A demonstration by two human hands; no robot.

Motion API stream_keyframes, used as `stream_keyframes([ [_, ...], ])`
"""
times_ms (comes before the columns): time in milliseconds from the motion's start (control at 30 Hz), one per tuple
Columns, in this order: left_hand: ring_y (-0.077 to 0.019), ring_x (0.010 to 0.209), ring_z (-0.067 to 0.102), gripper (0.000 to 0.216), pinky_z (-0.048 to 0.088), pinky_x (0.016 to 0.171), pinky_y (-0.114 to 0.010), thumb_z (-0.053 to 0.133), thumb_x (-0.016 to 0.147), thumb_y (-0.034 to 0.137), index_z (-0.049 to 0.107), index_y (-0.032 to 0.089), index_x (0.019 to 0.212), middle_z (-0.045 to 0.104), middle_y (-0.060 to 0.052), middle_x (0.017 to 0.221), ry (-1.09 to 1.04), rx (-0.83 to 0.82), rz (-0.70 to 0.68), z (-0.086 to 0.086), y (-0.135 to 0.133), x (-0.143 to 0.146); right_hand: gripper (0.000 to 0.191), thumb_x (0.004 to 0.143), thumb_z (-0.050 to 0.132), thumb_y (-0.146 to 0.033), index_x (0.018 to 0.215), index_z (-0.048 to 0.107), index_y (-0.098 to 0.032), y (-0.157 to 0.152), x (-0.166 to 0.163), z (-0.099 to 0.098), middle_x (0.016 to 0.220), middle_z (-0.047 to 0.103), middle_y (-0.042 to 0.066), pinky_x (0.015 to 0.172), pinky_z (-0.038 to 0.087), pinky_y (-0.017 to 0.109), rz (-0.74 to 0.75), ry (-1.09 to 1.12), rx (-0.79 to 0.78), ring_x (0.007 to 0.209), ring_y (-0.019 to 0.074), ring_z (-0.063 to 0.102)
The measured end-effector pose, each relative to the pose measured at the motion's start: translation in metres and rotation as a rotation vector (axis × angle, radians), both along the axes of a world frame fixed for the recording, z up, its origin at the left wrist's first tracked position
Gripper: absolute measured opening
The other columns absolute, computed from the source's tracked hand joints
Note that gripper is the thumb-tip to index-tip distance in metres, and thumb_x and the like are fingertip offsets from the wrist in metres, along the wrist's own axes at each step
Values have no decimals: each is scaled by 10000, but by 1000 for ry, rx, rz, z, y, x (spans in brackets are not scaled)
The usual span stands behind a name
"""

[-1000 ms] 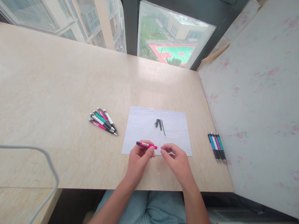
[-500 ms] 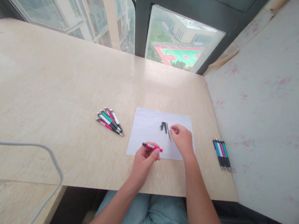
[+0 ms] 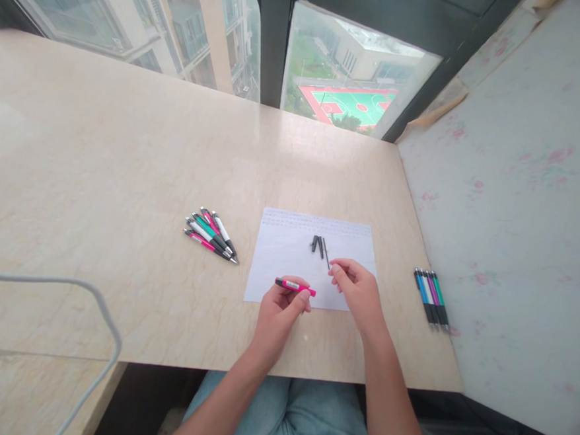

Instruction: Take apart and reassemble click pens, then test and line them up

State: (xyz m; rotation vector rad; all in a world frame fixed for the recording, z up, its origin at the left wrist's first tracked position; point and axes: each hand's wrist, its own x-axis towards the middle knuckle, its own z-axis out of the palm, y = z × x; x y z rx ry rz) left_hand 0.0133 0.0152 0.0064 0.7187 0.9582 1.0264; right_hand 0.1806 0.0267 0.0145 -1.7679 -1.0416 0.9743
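Note:
My left hand (image 3: 284, 306) is closed round a pink pen barrel (image 3: 292, 285) with a black end, held level above the paper's lower edge. On the white paper (image 3: 280, 256) lie a short black clip piece (image 3: 314, 244), a black tapered grip (image 3: 320, 247) and a thin dark refill (image 3: 326, 252), side by side. My right hand (image 3: 355, 285) is over the paper, thumb and forefinger pinched at the refill's lower end. Whether the fingers grip the refill or a small part beside it, I cannot make out.
Several pens (image 3: 212, 235) lie fanned out left of the paper. Another row of pens (image 3: 431, 299) lies along the wall (image 3: 505, 259) at right. A grey cable (image 3: 109, 317) curves across the table's front left. Windows (image 3: 349, 76) line the back.
My right hand has moved down slightly, from beside the refill's middle to its lower end. The left hand holds the pink barrel as before.

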Motion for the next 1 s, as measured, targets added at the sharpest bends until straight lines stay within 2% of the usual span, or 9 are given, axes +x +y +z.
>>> stream_keyframes([
  [133, -125, 633, 583, 220, 464, 640, -255, 728, 795, 328, 651, 163, 919, 654, -2, 724, 44, 11, 18, 3, -2, 0, 274, 858, 642, -445, 960, 704, -199, -33, -26, 2, 764, 656, 20, 565, 418, 263, -3, 501, -48, 631, 135, 549],
  [233, -130, 632, 594, 214, 475, 619, -253, 724, 799, 331, 649, 168, 916, 673, -12, 744, 91, 37, 8, 6, -4, 2, 296, 851, 662, -465, 964, 714, -196, -45, -40, 0, 752, 642, 20, 569, 406, 257, -35, 707, -53, 655, 135, 546],
  [467, -132, 646, 620, 147, 515, 622, -258, 698, 828, 300, 651, 170, 877, 661, -13, 775, 197, 211, -67, 3, -7, 5, 215, 783, 751, -377, 890, 718, -193, -50, -41, -4, 751, 634, 8, 592, 410, 253, -98, 792, -11, 664, 126, 533],
  [633, -155, 666, 648, 171, 538, 632, -276, 674, 852, 322, 655, 169, 925, 674, -32, 777, 172, 255, -102, 1, -10, 5, 195, 770, 759, -366, 859, 710, -198, -54, -42, -3, 740, 625, -2, 582, 402, 243, -130, 913, -25, 643, 115, 514],
  [833, -157, 687, 639, 148, 526, 654, -276, 648, 875, 322, 676, 183, 918, 671, -40, 812, 238, 332, -68, 4, -11, 5, 199, 757, 778, -349, 861, 714, -191, -57, -47, -5, 735, 623, 0, 562, 394, 233, -152, 1020, -45, 633, 109, 516],
  [1000, -178, 721, 609, 111, 493, 659, -292, 662, 860, 289, 712, 194, 887, 656, -57, 797, 303, 462, -74, 3, -11, 5, 195, 762, 776, -347, 857, 704, -192, -59, -49, -6, 759, 628, -1, 566, 391, 232, -158, 1061, -36, 639, 104, 519],
])
